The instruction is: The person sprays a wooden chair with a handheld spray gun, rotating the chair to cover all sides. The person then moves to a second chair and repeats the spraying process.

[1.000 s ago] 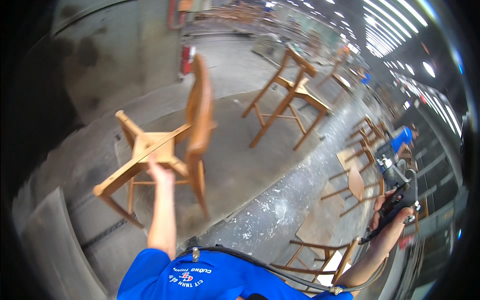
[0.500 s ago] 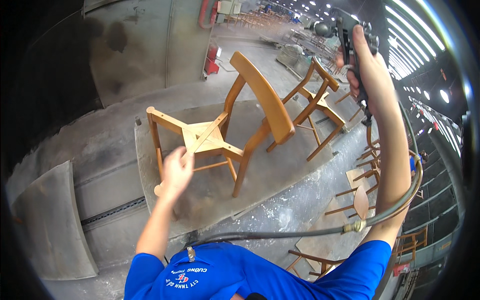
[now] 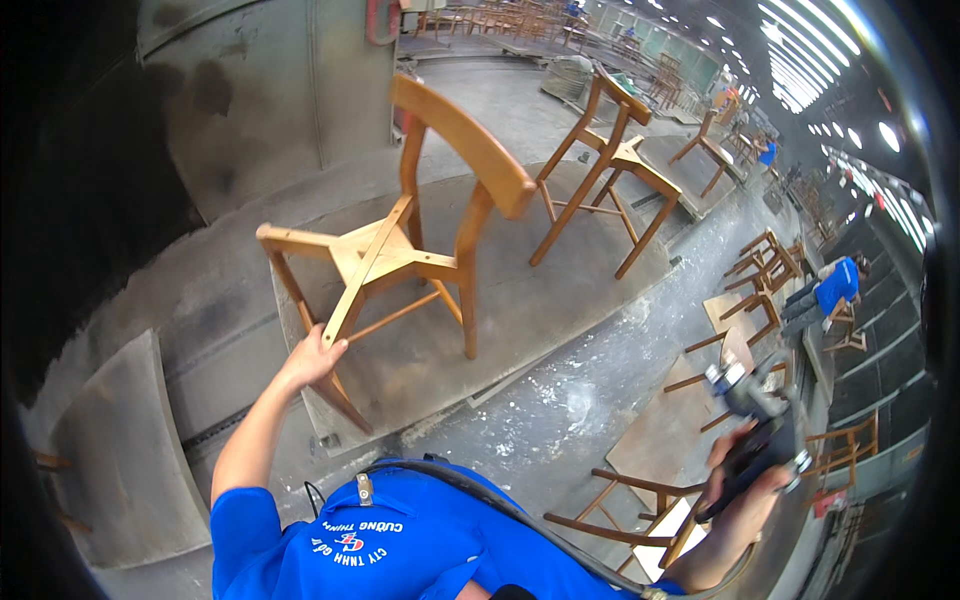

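Observation:
A wooden chair without its seat panel, with a curved backrest and pale seat braces, stands on a flat grey board before me. My left hand grips the chair's near front corner, at the top of a leg. Low on the right, my right hand is wrapped round a black and silver spray gun, slightly blurred and pointing away from the chair. A dark hose crosses the front of my blue shirt toward that arm.
A second seatless chair stands behind on the board. Several more chairs line the right, beyond a paint-spotted floor. A person in blue works at far right. Another grey board lies at left, beside a stained metal wall.
My right hand has swung the spray gun down from high on the right to low on the right. My left hand has moved slightly left and now grips the chair's corner.

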{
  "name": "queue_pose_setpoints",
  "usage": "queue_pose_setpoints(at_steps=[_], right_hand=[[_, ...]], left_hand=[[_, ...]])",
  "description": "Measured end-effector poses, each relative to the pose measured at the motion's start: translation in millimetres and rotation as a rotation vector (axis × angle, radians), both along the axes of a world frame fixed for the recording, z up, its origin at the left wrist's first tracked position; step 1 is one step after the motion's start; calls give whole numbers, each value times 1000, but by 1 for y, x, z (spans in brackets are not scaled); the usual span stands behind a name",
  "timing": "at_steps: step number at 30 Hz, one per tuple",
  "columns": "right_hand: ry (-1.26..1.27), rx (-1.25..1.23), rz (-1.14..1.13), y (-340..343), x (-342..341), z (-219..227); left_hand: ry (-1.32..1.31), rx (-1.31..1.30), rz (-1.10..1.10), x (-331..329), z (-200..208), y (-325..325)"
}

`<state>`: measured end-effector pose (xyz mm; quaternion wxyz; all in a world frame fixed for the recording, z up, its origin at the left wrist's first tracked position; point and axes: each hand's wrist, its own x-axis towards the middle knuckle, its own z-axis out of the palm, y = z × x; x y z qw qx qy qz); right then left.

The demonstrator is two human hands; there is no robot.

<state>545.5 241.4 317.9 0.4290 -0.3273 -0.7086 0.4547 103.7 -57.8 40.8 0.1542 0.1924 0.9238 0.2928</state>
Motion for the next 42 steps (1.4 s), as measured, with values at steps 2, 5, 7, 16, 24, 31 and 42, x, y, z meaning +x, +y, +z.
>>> queue_pose_setpoints(at_steps=[2, 5, 7, 16, 24, 31, 42], right_hand=[[86, -60, 94, 7, 22, -27], [252, -97, 114, 17, 32, -57], [373, -84, 141, 22, 31, -65], [76, -168, 248, 33, -15, -87], [-160, -351, 107, 31, -33, -149], [-305, -494, -113, 26, -38, -159], [-371, -693, -187, 148, -40, -174]], left_hand=[[-124, 106, 37, 8, 11, 12], [-186, 208, 77, 7, 29, 29], [-326, 212, 120, -9, 43, 35], [-376, 91, 155, -112, 85, 35], [12, -134, 112, -190, 97, 33], [190, -219, 109, -237, 104, 28], [202, -390, 195, -279, 87, 10]])
